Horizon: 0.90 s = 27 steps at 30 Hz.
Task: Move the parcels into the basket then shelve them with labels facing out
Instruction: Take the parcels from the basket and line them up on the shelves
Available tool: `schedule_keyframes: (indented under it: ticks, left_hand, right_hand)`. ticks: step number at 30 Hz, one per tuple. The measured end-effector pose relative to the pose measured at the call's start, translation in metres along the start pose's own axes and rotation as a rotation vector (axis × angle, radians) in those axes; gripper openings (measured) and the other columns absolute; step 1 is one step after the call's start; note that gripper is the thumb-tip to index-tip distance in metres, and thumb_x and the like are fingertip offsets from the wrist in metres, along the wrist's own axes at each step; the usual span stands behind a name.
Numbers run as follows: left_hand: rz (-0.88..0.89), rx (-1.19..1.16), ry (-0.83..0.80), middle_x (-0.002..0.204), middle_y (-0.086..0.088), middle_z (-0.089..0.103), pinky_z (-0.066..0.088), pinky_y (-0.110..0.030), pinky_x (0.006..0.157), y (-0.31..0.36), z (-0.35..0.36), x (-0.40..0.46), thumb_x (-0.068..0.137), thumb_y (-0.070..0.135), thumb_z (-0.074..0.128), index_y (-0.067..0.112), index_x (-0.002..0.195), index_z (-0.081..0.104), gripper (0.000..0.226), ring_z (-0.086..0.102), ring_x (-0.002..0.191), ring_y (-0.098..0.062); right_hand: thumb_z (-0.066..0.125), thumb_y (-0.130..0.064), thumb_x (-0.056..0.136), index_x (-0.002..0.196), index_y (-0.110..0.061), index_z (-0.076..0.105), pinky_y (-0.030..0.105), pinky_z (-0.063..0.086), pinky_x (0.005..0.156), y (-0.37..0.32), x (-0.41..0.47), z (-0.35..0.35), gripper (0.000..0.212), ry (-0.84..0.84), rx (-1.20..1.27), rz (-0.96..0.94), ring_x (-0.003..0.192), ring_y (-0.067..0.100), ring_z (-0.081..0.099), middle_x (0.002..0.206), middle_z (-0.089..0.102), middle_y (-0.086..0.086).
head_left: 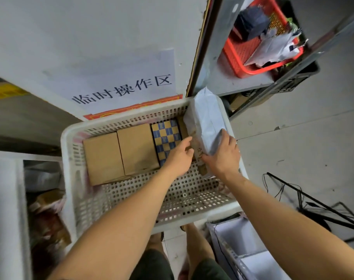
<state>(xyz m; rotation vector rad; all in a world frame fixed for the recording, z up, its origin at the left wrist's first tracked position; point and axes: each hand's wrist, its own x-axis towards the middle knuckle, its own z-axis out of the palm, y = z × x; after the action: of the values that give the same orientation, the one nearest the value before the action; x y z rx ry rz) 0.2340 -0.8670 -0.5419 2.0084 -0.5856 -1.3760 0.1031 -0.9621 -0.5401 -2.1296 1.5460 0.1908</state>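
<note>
A white perforated basket sits below me. Inside it, along the far wall, lie two brown cardboard boxes, side by side, and a blue-and-yellow checkered box. At the basket's right end a pale blue-grey plastic mailer parcel stands tilted against the rim. My right hand grips its lower end. My left hand reaches in beside it, fingers apart, touching a brown parcel that is mostly hidden between the hands.
A white sign with black characters hangs on the wall behind the basket. A metal shelf at upper right holds a red basket of packages. A white bin sits lower right, black stand legs lie on the floor, and parcels pile at left.
</note>
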Motion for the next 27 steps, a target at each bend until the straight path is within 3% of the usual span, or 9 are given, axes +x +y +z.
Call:
schedule_keyframes:
  ticks: [3, 5, 8, 11, 14, 17, 20, 23, 27]
  left_hand:
    - [0.054, 0.044, 0.032, 0.166, 0.007, 0.039, 0.049, -0.039, 0.111, 0.005, -0.016, -0.008, 0.111, 0.030, 0.052, 0.036, 0.165, 0.028, 0.059, 0.051, 0.140, -0.014]
    - [0.106, 0.112, 0.068, 0.168, 0.006, 0.034, 0.045, -0.046, 0.117, 0.010, -0.030, -0.017, 0.107, 0.033, 0.060, 0.038, 0.165, 0.025, 0.069, 0.045, 0.146, -0.017]
    - [0.270, 0.338, 0.122, 0.174, 0.011, 0.012, 0.028, -0.042, 0.127, 0.022, -0.054, -0.037, 0.098, 0.032, 0.073, 0.036, 0.166, 0.023, 0.084, 0.020, 0.159, -0.018]
    - [0.394, 0.547, 0.096, 0.176, 0.013, 0.002, 0.016, -0.045, 0.131, 0.040, -0.083, -0.060, 0.088, 0.037, 0.084, 0.037, 0.167, 0.020, 0.101, 0.005, 0.162, -0.019]
    - [0.453, 0.831, 0.034, 0.177, 0.010, 0.005, 0.005, -0.051, 0.132, 0.054, -0.111, -0.080, 0.076, 0.050, 0.090, 0.038, 0.167, 0.013, 0.120, 0.000, 0.163, -0.020]
    - [0.415, 0.912, -0.104, 0.174, 0.004, 0.024, 0.020, -0.047, 0.129, 0.066, -0.133, -0.106, 0.065, 0.057, 0.094, 0.033, 0.167, 0.019, 0.129, 0.022, 0.158, -0.022]
    - [0.386, 0.778, -0.158, 0.145, 0.001, 0.058, 0.048, -0.041, 0.107, 0.067, -0.154, -0.131, 0.061, 0.052, 0.097, 0.027, 0.150, 0.043, 0.106, 0.057, 0.123, -0.021]
    - [0.347, 0.553, -0.094, 0.148, 0.009, 0.056, 0.048, -0.043, 0.110, 0.051, -0.183, -0.152, 0.059, 0.057, 0.096, 0.030, 0.152, 0.043, 0.111, 0.057, 0.127, -0.016]
    - [0.176, 0.046, -0.026, 0.146, 0.010, 0.060, 0.048, -0.044, 0.114, 0.007, -0.213, -0.176, 0.052, 0.058, 0.101, 0.027, 0.153, 0.048, 0.117, 0.058, 0.132, -0.014]
  right_hand:
    - [0.089, -0.044, 0.066, 0.156, -0.020, 0.029, 0.055, 0.048, 0.109, 0.002, -0.001, -0.024, 0.111, -0.074, 0.093, -0.022, 0.130, 0.036, 0.052, 0.147, 0.049, 0.010]
    - [0.089, -0.047, 0.063, 0.152, -0.028, 0.035, 0.055, 0.056, 0.099, 0.002, -0.007, -0.045, 0.106, -0.156, 0.142, -0.030, 0.123, 0.032, 0.058, 0.143, 0.053, 0.006]
    - [0.090, -0.046, 0.062, 0.150, -0.039, 0.036, 0.050, 0.061, 0.092, -0.006, -0.019, -0.078, 0.103, -0.297, 0.090, -0.090, 0.113, 0.026, 0.063, 0.139, 0.056, 0.002]
    - [0.092, -0.042, 0.065, 0.153, -0.040, 0.037, 0.041, 0.059, 0.094, -0.028, -0.032, -0.115, 0.103, -0.416, -0.020, -0.197, 0.111, 0.023, 0.061, 0.137, 0.056, 0.000]
    - [0.091, -0.043, 0.064, 0.153, -0.040, 0.034, 0.042, 0.052, 0.102, -0.063, -0.047, -0.148, 0.106, -0.498, -0.208, -0.349, 0.115, 0.023, 0.056, 0.138, 0.057, -0.001]
    - [0.091, -0.036, 0.063, 0.153, -0.039, 0.035, 0.031, 0.044, 0.094, -0.103, -0.065, -0.176, 0.106, -0.567, -0.340, -0.489, 0.111, 0.018, 0.051, 0.131, 0.056, -0.007]
    - [0.092, -0.036, 0.061, 0.147, -0.042, 0.042, 0.031, 0.044, 0.098, -0.140, -0.079, -0.194, 0.100, -0.630, -0.394, -0.552, 0.115, 0.017, 0.054, 0.129, 0.057, -0.013]
    - [0.091, -0.045, 0.061, 0.143, -0.043, 0.051, 0.039, 0.049, 0.106, -0.160, -0.091, -0.200, 0.091, -0.422, -0.362, -0.652, 0.119, 0.019, 0.059, 0.133, 0.061, -0.010]
    - [0.091, -0.042, 0.078, 0.159, -0.019, 0.040, 0.042, 0.033, 0.121, -0.168, -0.110, -0.188, 0.099, 0.037, 0.025, -0.680, 0.147, 0.028, 0.041, 0.162, 0.044, 0.006]
